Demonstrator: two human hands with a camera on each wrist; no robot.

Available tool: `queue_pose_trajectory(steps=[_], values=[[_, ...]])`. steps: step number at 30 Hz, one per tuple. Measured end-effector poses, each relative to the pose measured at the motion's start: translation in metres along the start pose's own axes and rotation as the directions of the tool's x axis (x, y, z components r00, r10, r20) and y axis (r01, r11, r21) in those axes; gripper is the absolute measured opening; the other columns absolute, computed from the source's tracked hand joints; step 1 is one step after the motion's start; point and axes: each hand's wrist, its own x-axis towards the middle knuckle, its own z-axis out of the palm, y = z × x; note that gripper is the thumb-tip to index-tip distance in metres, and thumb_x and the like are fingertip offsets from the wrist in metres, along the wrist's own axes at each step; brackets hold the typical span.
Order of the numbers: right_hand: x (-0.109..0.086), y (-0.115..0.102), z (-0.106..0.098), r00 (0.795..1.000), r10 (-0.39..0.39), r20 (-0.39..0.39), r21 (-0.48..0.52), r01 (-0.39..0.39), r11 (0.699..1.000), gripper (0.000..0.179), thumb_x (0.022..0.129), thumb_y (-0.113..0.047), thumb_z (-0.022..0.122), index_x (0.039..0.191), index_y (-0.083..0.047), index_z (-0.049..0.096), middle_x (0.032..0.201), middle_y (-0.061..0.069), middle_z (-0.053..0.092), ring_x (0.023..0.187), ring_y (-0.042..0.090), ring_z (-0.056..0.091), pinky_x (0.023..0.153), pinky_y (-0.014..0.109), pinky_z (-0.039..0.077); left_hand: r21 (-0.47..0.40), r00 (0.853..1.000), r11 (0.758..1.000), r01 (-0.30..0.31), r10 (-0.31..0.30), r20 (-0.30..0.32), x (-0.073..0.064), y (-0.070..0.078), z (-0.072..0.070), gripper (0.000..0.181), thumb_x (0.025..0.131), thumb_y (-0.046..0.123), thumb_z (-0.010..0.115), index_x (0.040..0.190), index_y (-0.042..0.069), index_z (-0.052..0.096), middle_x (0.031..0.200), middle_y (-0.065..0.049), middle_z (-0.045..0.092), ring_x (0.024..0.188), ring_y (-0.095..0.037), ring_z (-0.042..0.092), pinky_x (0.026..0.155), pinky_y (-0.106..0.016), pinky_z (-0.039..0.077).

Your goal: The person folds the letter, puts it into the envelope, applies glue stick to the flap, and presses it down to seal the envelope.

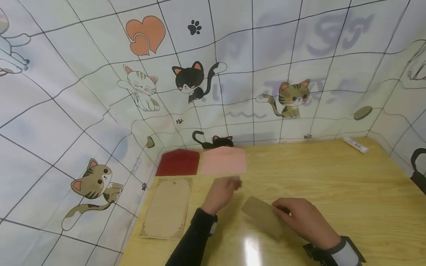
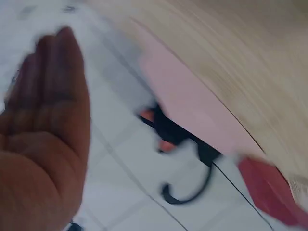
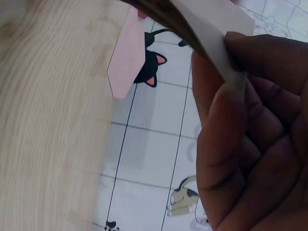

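My right hand (image 1: 304, 218) pinches a folded brown paper (image 1: 263, 216) at its right end, between thumb and fingers, and tilts it over the table. In the right wrist view the folded paper (image 3: 216, 38) shows a pale face and a darker brown edge. To its left, my left hand (image 1: 221, 192) hovers over the table with nothing in it. Its fingers (image 2: 60, 72) look straight in the left wrist view. Past it lie a pink envelope (image 1: 223, 162) and a dark red envelope (image 1: 178, 162). A tan sheet with an ornate border (image 1: 168, 208) lies flat at the left.
A white glue stick (image 1: 355, 145) lies near the back right corner of the wooden table (image 1: 332, 177). A white sheet printed with cats (image 1: 233, 48) hangs around the back and sides. Something black with a loop (image 1: 418, 170) shows at the right edge.
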Motion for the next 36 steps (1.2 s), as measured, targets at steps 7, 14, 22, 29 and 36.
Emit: queue_pose_trajectory(steps=[7, 14, 22, 29, 36], values=[[-0.030, 0.015, 0.002, 0.993, -0.022, 0.119, 0.139, 0.005, 0.990, 0.010, 0.108, -0.022, 0.078, 0.112, -0.030, 0.082, 0.108, -0.019, 0.082, 0.096, -0.007, 0.072, 0.079, 0.025, 0.061, 0.505, 0.931, 0.803, 0.316, -0.159, -0.330, 0.087, -0.116, -0.002, 0.053, 0.109, 0.053, 0.070, 0.105, 0.002, 0.083, 0.106, -0.021, 0.079, 0.095, -0.040, 0.075, 0.076, -0.059, 0.065], [-0.047, 0.024, 0.016, 0.976, -0.180, 0.120, 0.177, 0.158, 0.972, 0.014, 0.105, -0.016, 0.080, 0.104, -0.030, 0.079, 0.101, -0.022, 0.079, 0.094, -0.013, 0.065, 0.074, 0.023, 0.060, 0.540, 0.915, 0.739, 0.403, -0.323, -0.240, 0.070, -0.124, -0.007, 0.040, 0.094, 0.041, 0.087, 0.095, 0.002, 0.085, 0.116, -0.026, 0.076, 0.103, -0.047, 0.070, 0.081, -0.064, 0.064], [-0.042, 0.020, 0.013, 0.975, -0.222, 0.018, 0.131, 0.217, 0.967, 0.018, 0.105, -0.015, 0.081, 0.102, -0.033, 0.078, 0.099, -0.025, 0.076, 0.088, -0.013, 0.058, 0.072, 0.022, 0.056, 0.388, 0.963, 0.883, 0.264, -0.261, -0.063, 0.066, -0.107, -0.004, 0.095, 0.069, 0.033, 0.112, 0.144, 0.000, 0.064, 0.138, -0.034, 0.062, 0.124, -0.057, 0.063, 0.106, -0.066, 0.059], [-0.025, 0.015, 0.001, 0.985, -0.171, 0.023, 0.050, 0.169, 0.984, 0.014, 0.102, -0.016, 0.084, 0.102, -0.030, 0.081, 0.100, -0.020, 0.081, 0.092, -0.011, 0.065, 0.076, 0.025, 0.061, 0.298, 0.975, 0.934, 0.198, -0.219, 0.037, 0.062, -0.092, -0.002, 0.098, 0.068, 0.035, 0.111, 0.138, -0.010, 0.060, 0.121, -0.026, 0.074, 0.110, -0.041, 0.072, 0.106, -0.055, 0.063], [-0.001, 0.015, -0.021, 0.995, -0.013, -0.101, 0.006, 0.014, 1.000, 0.015, 0.104, -0.016, 0.082, 0.103, -0.030, 0.079, 0.097, -0.019, 0.076, 0.090, -0.003, 0.066, 0.075, 0.027, 0.058, -0.217, 0.968, 0.956, 0.197, -0.154, 0.197, 0.006, -0.020, -0.023, 0.039, 0.111, 0.019, 0.073, 0.141, -0.004, 0.062, 0.110, -0.014, 0.073, 0.091, -0.020, 0.070, 0.076, -0.037, 0.065]])
